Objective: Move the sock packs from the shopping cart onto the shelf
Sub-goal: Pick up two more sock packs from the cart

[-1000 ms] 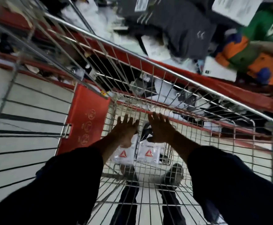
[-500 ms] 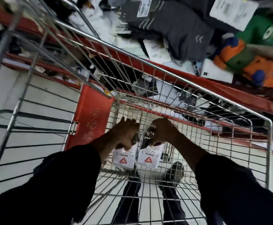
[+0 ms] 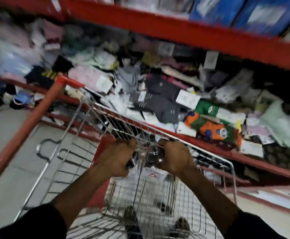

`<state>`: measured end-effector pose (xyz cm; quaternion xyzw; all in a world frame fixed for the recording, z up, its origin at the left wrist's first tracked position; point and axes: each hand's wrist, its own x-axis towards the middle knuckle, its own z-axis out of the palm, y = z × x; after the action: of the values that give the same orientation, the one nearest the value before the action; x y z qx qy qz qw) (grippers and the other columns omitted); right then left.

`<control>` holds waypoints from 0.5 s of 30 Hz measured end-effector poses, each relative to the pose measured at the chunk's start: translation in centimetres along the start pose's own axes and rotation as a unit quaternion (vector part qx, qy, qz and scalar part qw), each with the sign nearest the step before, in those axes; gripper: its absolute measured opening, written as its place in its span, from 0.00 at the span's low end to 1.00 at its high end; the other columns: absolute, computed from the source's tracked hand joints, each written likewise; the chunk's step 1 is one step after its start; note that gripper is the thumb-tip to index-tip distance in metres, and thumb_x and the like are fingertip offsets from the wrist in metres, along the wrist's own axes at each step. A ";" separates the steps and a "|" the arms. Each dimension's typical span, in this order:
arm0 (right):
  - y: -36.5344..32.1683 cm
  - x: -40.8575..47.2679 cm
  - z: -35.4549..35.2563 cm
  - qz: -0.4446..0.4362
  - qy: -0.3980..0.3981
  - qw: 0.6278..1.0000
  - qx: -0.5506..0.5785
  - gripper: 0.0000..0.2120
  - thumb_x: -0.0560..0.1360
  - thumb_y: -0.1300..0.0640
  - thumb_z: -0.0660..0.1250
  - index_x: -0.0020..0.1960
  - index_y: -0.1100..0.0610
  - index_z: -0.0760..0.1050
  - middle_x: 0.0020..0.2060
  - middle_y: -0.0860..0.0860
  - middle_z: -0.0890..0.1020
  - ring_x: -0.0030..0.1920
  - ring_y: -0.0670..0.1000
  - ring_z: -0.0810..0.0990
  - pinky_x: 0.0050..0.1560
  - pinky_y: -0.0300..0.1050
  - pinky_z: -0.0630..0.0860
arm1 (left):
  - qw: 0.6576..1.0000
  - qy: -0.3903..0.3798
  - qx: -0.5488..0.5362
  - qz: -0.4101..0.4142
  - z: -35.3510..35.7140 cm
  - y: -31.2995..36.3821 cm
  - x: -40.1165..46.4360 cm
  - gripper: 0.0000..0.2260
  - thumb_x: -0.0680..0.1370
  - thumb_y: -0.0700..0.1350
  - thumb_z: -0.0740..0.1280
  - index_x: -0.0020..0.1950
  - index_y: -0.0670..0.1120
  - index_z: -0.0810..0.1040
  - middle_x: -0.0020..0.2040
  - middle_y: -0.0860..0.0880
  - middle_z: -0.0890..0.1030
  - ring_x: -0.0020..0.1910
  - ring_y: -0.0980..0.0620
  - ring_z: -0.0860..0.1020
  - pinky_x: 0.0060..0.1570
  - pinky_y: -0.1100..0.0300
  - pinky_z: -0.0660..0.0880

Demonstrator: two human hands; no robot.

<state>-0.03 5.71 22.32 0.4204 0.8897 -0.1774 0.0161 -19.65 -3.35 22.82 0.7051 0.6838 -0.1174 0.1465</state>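
My left hand (image 3: 117,158) and my right hand (image 3: 174,156) are side by side above the wire shopping cart (image 3: 230,168), near its far rim. Each fist is closed on a sock pack. The left pack (image 3: 132,161) shows as a dark sliver by my fingers. The right pack (image 3: 152,173) shows white card with a red triangle under my hand. The red shelf (image 3: 209,147) lies just beyond the cart, piled with mixed sock packs (image 3: 159,100). The view is motion-blurred.
The cart's red handle (image 3: 37,114) runs diagonally at left. A red upper shelf beam (image 3: 175,30) crosses overhead with blue boxes (image 3: 227,9) on it. Grey floor (image 3: 4,135) lies to the left of the cart. My shoes (image 3: 180,225) show through the cart's bottom.
Both hands closed on the two packs at the cart's bottom and lifted them up toward the cart's far rim. My head tilted up, bringing the shelf into view.
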 end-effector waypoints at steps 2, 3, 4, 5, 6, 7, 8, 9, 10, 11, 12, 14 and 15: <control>-1.1 0.4 -5.3 -0.015 0.041 0.999 -0.022 0.23 0.63 0.39 0.71 0.54 0.49 0.79 0.46 0.52 0.87 0.49 0.58 0.84 0.47 0.49 0.80 | 0.999 0.041 0.024 -0.008 -5.5 -0.2 -1.5 0.34 0.70 0.46 0.75 0.70 0.43 0.61 0.49 0.45 0.81 0.49 0.43 0.80 0.38 0.55 0.72; -1.8 0.4 -8.3 -0.020 0.062 0.998 -0.023 0.22 0.63 0.40 0.72 0.54 0.50 0.79 0.46 0.52 0.86 0.49 0.59 0.84 0.46 0.49 0.80 | 0.998 0.061 0.031 -0.016 -8.4 -0.4 -2.1 0.34 0.70 0.46 0.74 0.70 0.44 0.60 0.49 0.45 0.81 0.48 0.44 0.80 0.37 0.55 0.70; -2.4 0.2 -10.7 -0.028 0.087 0.996 -0.019 0.21 0.63 0.41 0.72 0.52 0.50 0.79 0.45 0.52 0.86 0.48 0.59 0.84 0.45 0.50 0.79 | 0.996 0.079 0.035 -0.024 -10.8 -0.5 -3.1 0.34 0.70 0.46 0.74 0.70 0.45 0.59 0.49 0.45 0.80 0.47 0.43 0.80 0.36 0.54 0.69; -3.2 0.1 -13.7 -0.032 0.112 0.993 -0.020 0.20 0.63 0.41 0.71 0.51 0.50 0.79 0.44 0.53 0.86 0.48 0.60 0.83 0.43 0.50 0.79 | 0.994 0.095 0.042 -0.030 -13.6 -0.6 -3.9 0.33 0.71 0.46 0.73 0.69 0.45 0.58 0.48 0.45 0.78 0.47 0.43 0.80 0.36 0.54 0.68; -4.0 0.1 -16.2 -0.043 0.128 0.990 -0.027 0.20 0.64 0.41 0.71 0.50 0.50 0.78 0.43 0.52 0.86 0.47 0.60 0.83 0.43 0.49 0.78 | 0.992 0.115 0.046 -0.029 -16.0 -0.8 -4.6 0.32 0.71 0.46 0.73 0.67 0.46 0.58 0.46 0.46 0.77 0.46 0.43 0.79 0.35 0.55 0.67; -4.8 0.0 -18.5 -0.047 0.137 0.989 -0.040 0.20 0.63 0.41 0.72 0.51 0.49 0.78 0.44 0.52 0.86 0.48 0.59 0.83 0.43 0.49 0.78 | 0.990 0.133 0.048 -0.026 -18.2 -1.0 -5.2 0.31 0.70 0.46 0.73 0.66 0.47 0.58 0.45 0.46 0.76 0.45 0.43 0.79 0.35 0.55 0.67; -5.6 -0.2 -21.0 -0.054 0.153 0.985 -0.054 0.21 0.63 0.42 0.74 0.53 0.49 0.78 0.45 0.51 0.86 0.48 0.59 0.83 0.43 0.48 0.77 | 0.986 0.155 0.054 -0.020 -20.6 -1.2 -5.9 0.31 0.70 0.46 0.73 0.65 0.47 0.58 0.46 0.46 0.76 0.45 0.43 0.79 0.35 0.55 0.67; -6.2 -0.3 -23.0 -0.059 0.168 0.982 -0.068 0.22 0.62 0.42 0.75 0.53 0.49 0.78 0.45 0.51 0.86 0.48 0.58 0.83 0.43 0.47 0.77 | 0.983 0.169 0.068 -0.018 -22.7 -1.3 -6.6 0.32 0.69 0.46 0.73 0.66 0.47 0.58 0.47 0.46 0.77 0.45 0.44 0.79 0.35 0.55 0.67; -6.8 -0.4 -25.0 -0.061 0.185 0.978 -0.076 0.23 0.60 0.42 0.76 0.51 0.50 0.78 0.45 0.50 0.86 0.48 0.57 0.83 0.42 0.47 0.77 | 0.980 0.182 0.083 -0.021 -24.6 -1.7 -7.0 0.32 0.69 0.46 0.73 0.66 0.47 0.59 0.48 0.46 0.77 0.44 0.44 0.79 0.35 0.55 0.68; -7.4 -0.4 -26.7 -0.063 0.198 0.975 -0.077 0.22 0.59 0.42 0.76 0.48 0.50 0.77 0.43 0.50 0.86 0.46 0.57 0.84 0.42 0.46 0.76 | 0.977 0.194 0.087 -0.022 -26.1 -2.1 -7.3 0.32 0.68 0.47 0.73 0.66 0.48 0.59 0.48 0.47 0.77 0.43 0.44 0.79 0.34 0.54 0.70; -7.9 -0.5 -28.2 -0.064 0.209 0.973 -0.075 0.21 0.58 0.42 0.76 0.46 0.50 0.76 0.41 0.50 0.86 0.45 0.56 0.84 0.40 0.45 0.75 | 0.974 0.211 0.084 -0.022 -27.4 -2.6 -7.5 0.31 0.68 0.48 0.74 0.64 0.49 0.60 0.49 0.47 0.77 0.43 0.44 0.80 0.35 0.53 0.72; -8.9 -0.5 -31.2 -0.076 0.234 0.967 -0.071 0.20 0.57 0.43 0.75 0.45 0.51 0.76 0.39 0.50 0.85 0.43 0.56 0.83 0.37 0.44 0.72 | 0.964 0.249 0.086 -0.018 -30.4 -3.6 -7.8 0.30 0.66 0.49 0.74 0.62 0.51 0.61 0.50 0.48 0.78 0.46 0.43 0.82 0.39 0.50 0.78; -9.5 -0.4 -32.7 -0.080 0.246 0.964 -0.066 0.20 0.57 0.43 0.76 0.45 0.51 0.76 0.38 0.50 0.85 0.42 0.56 0.83 0.37 0.44 0.72 | 0.961 0.259 0.091 -0.015 -31.9 -4.2 -7.8 0.29 0.66 0.48 0.74 0.61 0.51 0.62 0.50 0.49 0.78 0.47 0.43 0.82 0.41 0.49 0.80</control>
<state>-3.01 10.67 55.89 0.3764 0.9068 -0.0098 -0.1898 -25.20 1.15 55.12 0.7113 0.6954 0.0054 -0.1020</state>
